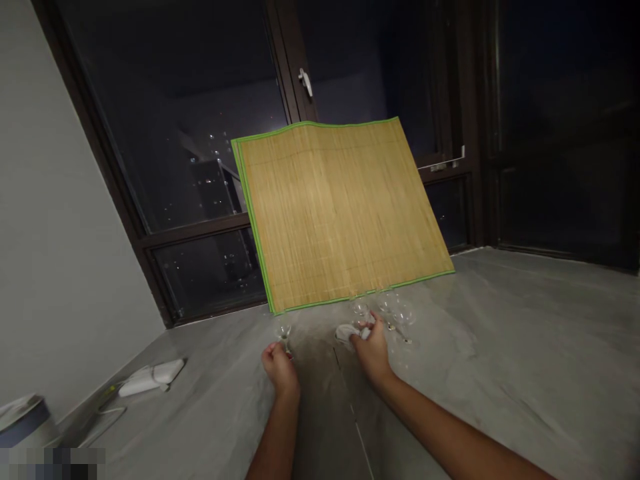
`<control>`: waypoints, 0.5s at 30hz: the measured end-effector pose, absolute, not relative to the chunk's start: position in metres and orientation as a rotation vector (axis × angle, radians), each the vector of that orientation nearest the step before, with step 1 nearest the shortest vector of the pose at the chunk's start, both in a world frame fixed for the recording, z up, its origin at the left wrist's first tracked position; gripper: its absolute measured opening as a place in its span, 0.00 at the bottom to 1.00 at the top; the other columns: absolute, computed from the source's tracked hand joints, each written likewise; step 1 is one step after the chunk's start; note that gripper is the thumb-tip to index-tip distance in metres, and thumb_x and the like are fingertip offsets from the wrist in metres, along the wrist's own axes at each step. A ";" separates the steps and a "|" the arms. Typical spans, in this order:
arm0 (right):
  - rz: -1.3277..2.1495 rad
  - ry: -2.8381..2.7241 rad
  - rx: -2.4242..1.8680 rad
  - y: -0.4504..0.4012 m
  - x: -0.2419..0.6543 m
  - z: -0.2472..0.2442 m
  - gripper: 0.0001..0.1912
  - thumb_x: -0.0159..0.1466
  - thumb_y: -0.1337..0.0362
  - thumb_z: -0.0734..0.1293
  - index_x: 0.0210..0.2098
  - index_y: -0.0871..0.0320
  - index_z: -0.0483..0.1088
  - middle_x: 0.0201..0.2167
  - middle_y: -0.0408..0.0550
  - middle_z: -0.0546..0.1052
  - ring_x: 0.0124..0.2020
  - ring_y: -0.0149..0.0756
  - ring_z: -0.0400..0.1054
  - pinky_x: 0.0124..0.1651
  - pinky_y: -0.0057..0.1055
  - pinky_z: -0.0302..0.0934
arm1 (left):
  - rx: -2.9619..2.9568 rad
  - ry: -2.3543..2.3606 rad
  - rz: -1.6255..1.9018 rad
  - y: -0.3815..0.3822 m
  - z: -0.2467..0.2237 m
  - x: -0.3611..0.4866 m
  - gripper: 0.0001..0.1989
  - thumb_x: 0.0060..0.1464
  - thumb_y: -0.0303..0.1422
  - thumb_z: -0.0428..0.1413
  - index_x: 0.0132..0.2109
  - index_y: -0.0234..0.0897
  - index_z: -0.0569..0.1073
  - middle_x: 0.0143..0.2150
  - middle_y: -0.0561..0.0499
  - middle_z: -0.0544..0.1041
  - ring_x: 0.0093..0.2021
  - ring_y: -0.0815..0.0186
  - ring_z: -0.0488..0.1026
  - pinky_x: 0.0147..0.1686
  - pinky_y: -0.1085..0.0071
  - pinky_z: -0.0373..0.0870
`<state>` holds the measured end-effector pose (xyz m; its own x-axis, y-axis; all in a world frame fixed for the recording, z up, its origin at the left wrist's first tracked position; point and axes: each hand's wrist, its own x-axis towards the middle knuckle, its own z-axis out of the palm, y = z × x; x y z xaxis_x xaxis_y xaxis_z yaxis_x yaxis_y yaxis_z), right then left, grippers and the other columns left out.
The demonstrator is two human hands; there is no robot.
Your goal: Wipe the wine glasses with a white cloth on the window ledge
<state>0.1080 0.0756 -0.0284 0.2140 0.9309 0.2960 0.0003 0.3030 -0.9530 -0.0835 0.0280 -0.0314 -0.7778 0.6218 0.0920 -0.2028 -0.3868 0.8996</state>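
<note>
My left hand is closed at the stem of a small clear stemmed glass, whose bowl shows above the fingers. A little red shows by the fingertips. My right hand has thumb and fingers curled in at a pale, rounded thing, too unclear to name. Just beyond the right fingers stands a stemmed glass. To the right of that hand are two more clear glasses, their stems reaching down to the grey surface. The glass edges are faint against the mat and the surface.
A bamboo mat with green edging leans upright against the window behind the glasses. On the grey marbled surface, a white power strip with a cord lies at the left. A round container stands at the lower left edge.
</note>
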 end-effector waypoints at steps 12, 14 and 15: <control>0.576 -1.223 -1.110 0.069 0.112 -0.020 0.44 0.53 0.64 0.61 0.68 0.61 0.45 0.65 0.62 0.57 0.63 0.53 0.57 0.60 0.47 0.57 | 0.524 1.031 2.073 0.022 -0.020 -0.077 0.20 0.44 0.29 0.59 0.44 0.47 0.62 0.42 0.56 0.73 0.40 0.63 0.79 0.38 0.68 0.71; 0.557 -1.228 -1.110 0.065 0.113 -0.015 0.45 0.54 0.64 0.61 0.69 0.60 0.42 0.67 0.61 0.54 0.65 0.53 0.54 0.61 0.46 0.56 | 0.529 0.977 2.056 0.021 -0.019 -0.077 0.20 0.44 0.29 0.60 0.43 0.46 0.62 0.42 0.55 0.73 0.40 0.62 0.79 0.39 0.67 0.72; 0.551 -1.224 -1.108 0.063 0.115 -0.012 0.45 0.54 0.64 0.61 0.69 0.59 0.42 0.67 0.60 0.54 0.66 0.53 0.53 0.61 0.46 0.55 | 0.525 0.956 2.051 0.021 -0.019 -0.076 0.20 0.44 0.29 0.60 0.43 0.46 0.63 0.42 0.55 0.73 0.40 0.62 0.79 0.40 0.66 0.72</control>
